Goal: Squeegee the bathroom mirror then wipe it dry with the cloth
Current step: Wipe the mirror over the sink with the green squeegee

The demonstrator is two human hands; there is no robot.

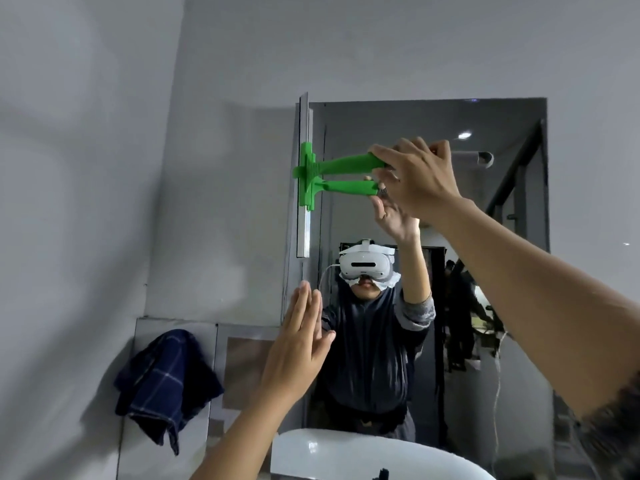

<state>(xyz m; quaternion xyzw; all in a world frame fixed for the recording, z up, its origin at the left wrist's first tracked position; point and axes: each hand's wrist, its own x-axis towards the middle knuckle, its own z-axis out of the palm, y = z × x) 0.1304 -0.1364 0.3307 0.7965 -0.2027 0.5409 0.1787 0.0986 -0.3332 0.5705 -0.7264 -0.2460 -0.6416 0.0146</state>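
The mirror (519, 220) hangs on the grey wall ahead. A green squeegee (341, 164) lies sideways against the mirror's upper left edge, its metal blade (304, 174) standing vertical along that edge. My right hand (420, 178) is shut on the green handle, arm stretched up from the lower right. The handle's reflection shows just below it. My left hand (299, 344) is flat and open, fingertips pressed at the mirror's lower left edge. A dark blue checked cloth (166, 382) hangs on the left, away from both hands.
A white basin rim (346, 452) curves along the bottom below the mirror. A grey panel (242, 368) leans on the wall behind the cloth. The mirror reflects a person wearing a white headset, and a doorway behind.
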